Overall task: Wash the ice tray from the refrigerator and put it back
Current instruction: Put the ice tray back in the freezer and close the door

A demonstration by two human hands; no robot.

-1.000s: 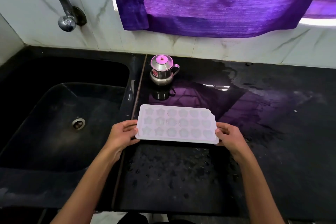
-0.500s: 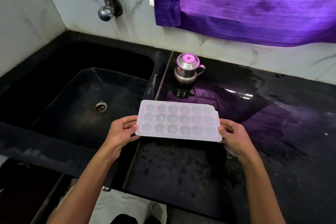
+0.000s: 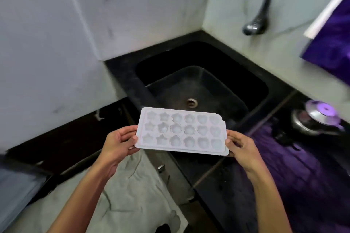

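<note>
A: What has shifted in the last second?

B: The whole view has swung left. The wall (image 3: 47, 43) now fills the nine-to-twelve o'clock part of the picture, and the floor (image 3: 132, 195) shows at six o'clock, where before there was only the counter (image 3: 293, 185) and the sink (image 3: 198, 81) square on.

A: So the person is turning away?

B: It reads that way. The sink sits at twelve to one o'clock now, the tap (image 3: 257, 5) is pushed up to one o'clock and the small steel pot (image 3: 318, 119) out to three o'clock, blurred.

A: And the ice tray?

B: The ice tray (image 3: 181, 131) is at the centre, held level in the air, cavities up, partly over the sink's near edge and partly over the floor, no longer above the counter.

A: How is the grip?

B: The left hand (image 3: 118, 144) pinches the tray's short end at nine o'clock, thumb on top; the right hand (image 3: 240, 148) does the same at three o'clock. Both hold the rim as before.

A: Meaning for the task?

B: Probably the washing is finished and the carry back to the refrigerator is starting. The refrigerator itself is not in view.
</note>
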